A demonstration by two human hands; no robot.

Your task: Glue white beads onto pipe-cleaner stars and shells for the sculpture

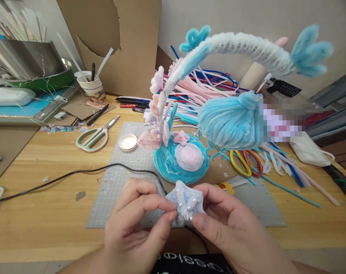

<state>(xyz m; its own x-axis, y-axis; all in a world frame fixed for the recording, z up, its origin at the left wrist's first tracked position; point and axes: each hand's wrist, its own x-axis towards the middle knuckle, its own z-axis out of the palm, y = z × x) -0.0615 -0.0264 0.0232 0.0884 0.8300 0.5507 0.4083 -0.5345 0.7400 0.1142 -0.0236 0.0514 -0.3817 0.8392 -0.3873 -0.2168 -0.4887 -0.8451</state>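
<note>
Both my hands pinch a small pale-blue fuzzy pipe-cleaner piece with white beads point(185, 202), held low at the table's front edge. My left hand point(135, 220) grips its left side with thumb and fingers closed. My right hand point(233, 224) grips its right side the same way. Just beyond stands a pipe-cleaner sculpture: a round blue and pink spiral base point(181, 160), a white arch point(236, 45) with pink flowers rising from it, and a fluffy blue shell shape point(228, 121) hanging under the arch.
A grey cutting mat point(110, 190) lies on the wooden table point(41, 205). A black cable point(76, 173) runs across it. Green scissors point(94, 137), a small round tin point(127, 142), a paper cup with tools point(90, 84) and a heap of loose pipe cleaners point(207, 89) lie behind.
</note>
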